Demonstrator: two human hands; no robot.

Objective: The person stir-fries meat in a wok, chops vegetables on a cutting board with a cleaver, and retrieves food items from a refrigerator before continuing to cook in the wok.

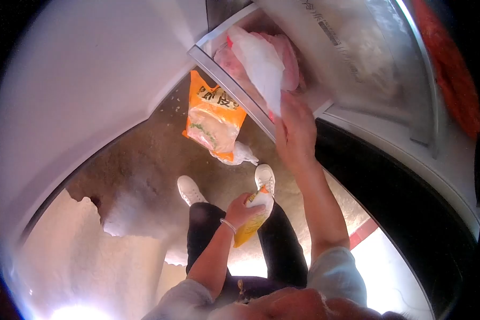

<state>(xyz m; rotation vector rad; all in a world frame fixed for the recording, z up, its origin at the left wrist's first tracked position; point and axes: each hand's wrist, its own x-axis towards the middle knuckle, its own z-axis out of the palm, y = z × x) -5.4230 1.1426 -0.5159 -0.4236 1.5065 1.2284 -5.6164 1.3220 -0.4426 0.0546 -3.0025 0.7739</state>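
Note:
My left hand (239, 211) is closed around a yellow and white food packet (249, 229), held low in front of my legs. Higher up, my right hand (296, 136) reaches to an open freezer drawer (233, 84) and grips the lower end of a white plastic bag (261, 64) with red edges. Some of my right fingers are hidden from view. Inside the drawer, pinkish packaged food (289, 61) lies partly behind the white bag.
A large orange food bag (214, 120) lies on the floor below the drawer, with a crumpled white plastic bag (240, 154) beside it. The fridge door (90, 69) stands open at left. Another frosted drawer front (352, 42) is at upper right. My shoes (189, 190) are below.

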